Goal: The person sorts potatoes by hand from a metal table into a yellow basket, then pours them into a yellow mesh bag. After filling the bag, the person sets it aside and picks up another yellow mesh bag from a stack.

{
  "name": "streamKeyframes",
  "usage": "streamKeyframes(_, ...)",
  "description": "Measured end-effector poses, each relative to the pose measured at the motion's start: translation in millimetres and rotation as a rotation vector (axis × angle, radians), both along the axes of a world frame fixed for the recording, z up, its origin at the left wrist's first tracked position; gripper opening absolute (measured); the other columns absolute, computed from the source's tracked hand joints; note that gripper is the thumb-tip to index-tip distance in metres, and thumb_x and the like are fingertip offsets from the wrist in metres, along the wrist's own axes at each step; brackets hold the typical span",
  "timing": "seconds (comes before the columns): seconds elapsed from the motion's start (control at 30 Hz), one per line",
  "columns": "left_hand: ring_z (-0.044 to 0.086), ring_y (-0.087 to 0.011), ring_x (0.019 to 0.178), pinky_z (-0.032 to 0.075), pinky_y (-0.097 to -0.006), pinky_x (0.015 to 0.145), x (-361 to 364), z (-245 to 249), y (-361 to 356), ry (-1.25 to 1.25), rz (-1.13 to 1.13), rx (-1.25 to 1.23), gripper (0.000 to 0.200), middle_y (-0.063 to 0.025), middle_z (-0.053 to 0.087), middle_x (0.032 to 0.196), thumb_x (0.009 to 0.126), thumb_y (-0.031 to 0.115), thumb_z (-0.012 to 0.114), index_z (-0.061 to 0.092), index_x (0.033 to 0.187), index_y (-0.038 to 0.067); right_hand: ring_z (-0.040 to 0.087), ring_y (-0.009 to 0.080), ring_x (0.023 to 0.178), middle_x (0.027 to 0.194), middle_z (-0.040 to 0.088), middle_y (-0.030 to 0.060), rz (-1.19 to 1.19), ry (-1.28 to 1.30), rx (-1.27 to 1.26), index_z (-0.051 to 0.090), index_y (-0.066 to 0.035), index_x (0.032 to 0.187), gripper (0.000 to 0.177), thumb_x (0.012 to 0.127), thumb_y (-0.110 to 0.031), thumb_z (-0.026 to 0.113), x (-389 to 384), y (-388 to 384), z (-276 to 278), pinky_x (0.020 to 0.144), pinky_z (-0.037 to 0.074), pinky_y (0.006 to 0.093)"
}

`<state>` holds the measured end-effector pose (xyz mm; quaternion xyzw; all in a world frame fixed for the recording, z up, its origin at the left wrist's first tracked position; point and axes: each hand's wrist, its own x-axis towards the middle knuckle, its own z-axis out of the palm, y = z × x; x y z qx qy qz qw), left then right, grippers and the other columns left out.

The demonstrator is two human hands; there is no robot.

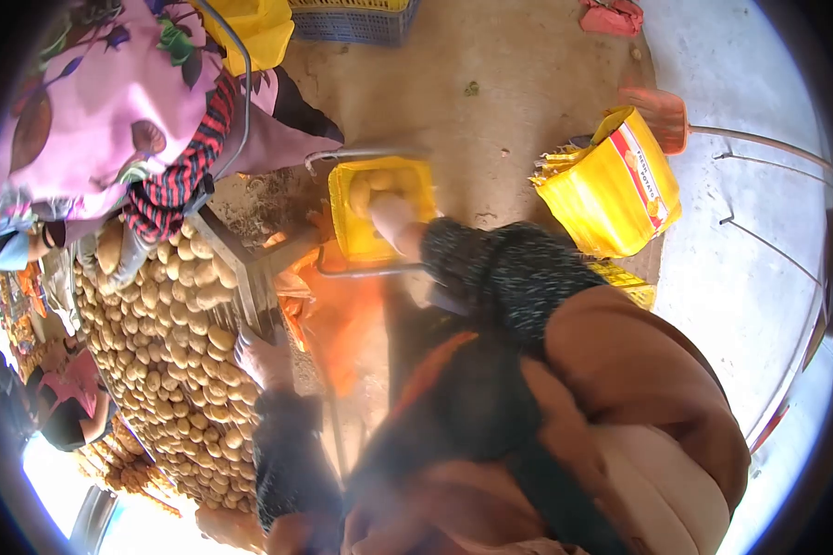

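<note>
Potatoes (pixel 180 370), rim-contained on surface (pixel 247 291); left hand (pixel 267 359) at edge; right hand (pixel 398 225) inside yellow bag (pixel 345 242), frame (pixel 370 272) apparently propping it open; grips unclear.

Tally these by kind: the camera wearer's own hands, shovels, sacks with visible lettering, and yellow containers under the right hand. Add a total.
Wearer's hands, left hand and right hand: 2
Shovel: 1
Lettered yellow sack: 1
Yellow container: 1
Total: 5
</note>
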<state>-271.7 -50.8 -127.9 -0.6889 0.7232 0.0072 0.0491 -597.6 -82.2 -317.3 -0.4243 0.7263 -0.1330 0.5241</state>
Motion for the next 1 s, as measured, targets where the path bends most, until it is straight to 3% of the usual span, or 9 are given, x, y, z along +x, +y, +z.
streamKeyframes(0.07,0.059,-0.0449,0.11,0.045,-0.051,0.101,-5,5,-3,0.021,0.049,0.073,0.076,-0.0285,0.064,0.117,0.075,0.034,0.079,0.052,0.132,-0.007,0.061,0.0319,0.118,0.121,0.069,0.0136,0.02,0.234,0.195,0.072,-0.009,0.118,0.033,0.095,-0.03,0.06,1,-39,-14,0.093,0.05,0.0411)
streamKeyframes(0.33,0.059,-0.0474,0.11,0.047,-0.0533,0.1,8,-9,0,0.061,-0.012,0.029,0.081,-0.0281,0.063,0.117,0.071,0.033,0.082,0.051,0.134,-0.007,0.063,0.0309,0.112,0.116,0.069,0.0129,-0.254,0.156,0.257,0.07,-0.008,0.117,0.03,0.093,-0.024,0.062,-19,-39,-83,0.091,0.051,0.0384)
streamKeyframes(0.37,0.063,-0.0436,0.099,0.049,-0.0537,0.092,-6,0,-3,0.054,-0.081,-0.016,0.071,-0.0245,0.064,0.103,0.078,0.032,0.079,0.051,0.129,-0.01,0.063,0.0308,0.112,0.116,0.068,0.0129,-0.281,0.137,0.255,0.069,-0.007,0.117,0.029,0.093,-0.024,0.062,-23,-40,-84,0.09,0.051,0.038)
streamKeyframes(0.43,0.062,-0.0427,0.1,0.049,-0.0531,0.091,-4,-1,-1,0.025,-0.076,-0.009,0.071,-0.024,0.064,0.104,0.077,0.03,0.079,0.05,0.129,-0.01,0.063,0.0305,0.11,0.115,0.068,0.0127,-0.34,0.098,0.246,0.069,-0.007,0.116,0.029,0.093,-0.022,0.063,-29,-37,-86,0.09,0.051,0.0374)
streamKeyframes(0.57,0.06,-0.0411,0.104,0.048,-0.0529,0.094,-11,3,-5,0.159,-0.011,0.05,0.073,-0.0231,0.062,0.108,0.079,0.03,0.079,0.048,0.133,-0.009,0.064,0.03,0.107,0.112,0.068,0.0124,-0.476,0.0,0.209,0.068,-0.007,0.116,0.028,0.092,-0.02,0.063,-39,-36,-79,0.088,0.051,0.036)
streamKeyframes(0.7,0.059,-0.0431,0.107,0.048,-0.054,0.096,2,-5,2,0.0,-0.06,0.026,0.078,-0.0252,0.06,0.115,0.082,0.035,0.075,0.043,0.138,-0.008,0.065,0.0294,0.104,0.11,0.067,0.012,-0.728,-0.237,0.164,0.066,-0.006,0.115,0.027,0.091,-0.017,0.064,-41,-28,-58,0.087,0.052,0.0346)
streamKeyframes(0.8,0.063,-0.045,0.107,0.052,-0.0493,0.094,-2,-4,-1,0.024,-0.003,-0.012,0.078,-0.0284,0.064,0.116,0.072,0.033,0.085,0.053,0.13,-0.009,0.065,0.0291,0.102,0.108,0.067,0.0118,-0.959,-0.467,0.134,0.065,-0.006,0.115,0.026,0.091,-0.015,0.065,-35,-29,-29,0.086,0.052,0.0336)
streamKeyframes(0.9,0.064,-0.0448,0.104,0.053,-0.0488,0.092,5,-8,3,0.005,-0.013,-0.033,0.076,-0.0274,0.066,0.113,0.072,0.036,0.084,0.055,0.129,-0.007,0.065,0.0277,0.098,0.105,0.066,0.0121,-1.126,-0.262,0.006,0.064,-0.004,0.113,0.025,0.089,-0.01,0.066,-8,-27,-35,0.083,0.052,0.0311)
streamKeyframes(1.0,0.066,-0.043,0.097,0.054,-0.0481,0.086,-12,0,-2,0.044,0.038,-0.026,0.068,-0.0259,0.067,0.104,0.074,0.035,0.082,0.058,0.122,-0.006,0.064,0.0253,0.1,0.111,0.063,0.0129,-1.097,-0.327,-0.181,0.06,-0.006,0.119,0.03,0.09,-0.006,0.064,4,-11,-51,0.086,0.052,0.0314)
